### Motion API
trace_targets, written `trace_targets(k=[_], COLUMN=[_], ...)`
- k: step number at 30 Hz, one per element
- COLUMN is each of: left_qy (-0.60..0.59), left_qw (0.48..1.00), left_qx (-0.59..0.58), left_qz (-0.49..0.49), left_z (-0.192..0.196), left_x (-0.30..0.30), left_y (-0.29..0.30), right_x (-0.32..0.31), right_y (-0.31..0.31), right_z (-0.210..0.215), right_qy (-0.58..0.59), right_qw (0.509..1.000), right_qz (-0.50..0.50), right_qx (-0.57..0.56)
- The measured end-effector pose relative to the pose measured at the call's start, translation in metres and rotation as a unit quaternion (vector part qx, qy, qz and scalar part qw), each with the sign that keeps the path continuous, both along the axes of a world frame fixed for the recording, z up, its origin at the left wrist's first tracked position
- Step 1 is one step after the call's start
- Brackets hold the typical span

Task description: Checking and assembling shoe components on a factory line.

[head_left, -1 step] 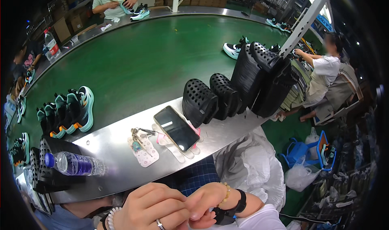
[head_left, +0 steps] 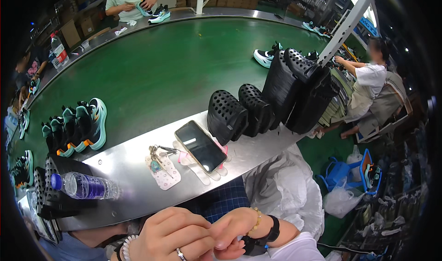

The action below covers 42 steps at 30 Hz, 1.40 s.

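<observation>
My left hand (head_left: 177,233), with a ring and a pale beaded bracelet, is curled against my right hand (head_left: 232,232) below the steel table edge. The fingers of both are bent and pressed together where they meet; whatever is between them, if anything, is hidden. A yellow beaded bracelet and a black band circle my right wrist. Closest on the steel edge (head_left: 133,166) lie a dark-screened phone (head_left: 201,146) on a white glove (head_left: 199,172), a bunch of keys (head_left: 159,156) on a pale patterned pouch (head_left: 165,174), and a purple-labelled water bottle (head_left: 85,186) on its side.
Black perforated clog-shaped pieces (head_left: 225,116) stand along the edge at right. Several black-and-mint sneakers (head_left: 94,123) line the green surface (head_left: 175,68) at left. A white post (head_left: 352,22) rises at right. Other people work at the far side, left and right. White sheeting (head_left: 287,192) hangs beside me.
</observation>
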<state>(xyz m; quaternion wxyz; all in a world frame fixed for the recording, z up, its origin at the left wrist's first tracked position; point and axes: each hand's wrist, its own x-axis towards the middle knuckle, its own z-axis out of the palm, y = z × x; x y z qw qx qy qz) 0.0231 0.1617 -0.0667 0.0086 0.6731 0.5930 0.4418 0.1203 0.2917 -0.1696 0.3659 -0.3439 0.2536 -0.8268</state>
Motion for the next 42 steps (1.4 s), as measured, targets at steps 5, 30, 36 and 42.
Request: trace_targets(k=[5,30,36,42], left_qy=[-0.016,-0.155,-0.107,-0.097], left_qw=[1.000,0.987,0.993,0.994], left_qx=[0.000,-0.025,-0.011,-0.009], left_qz=[0.022,-0.036,-0.048,-0.047], left_z=[-0.004,-0.006,-0.005,-0.007], left_x=[-0.002,-0.012,-0.014,-0.013], left_y=[-0.004,0.004,0.008,0.007], right_x=[-0.001,-0.001,-0.001,0.000], right_y=[0.001,0.012,0.015,0.011], right_z=[0.004,0.022,0.024,0.022], right_qy=[-0.034,-0.123,-0.120,-0.134], right_qw=[0.999,0.986,0.989,0.986], right_qz=[-0.002,-0.088,-0.057,-0.059], right_qx=[0.030,-0.066,-0.065,-0.080])
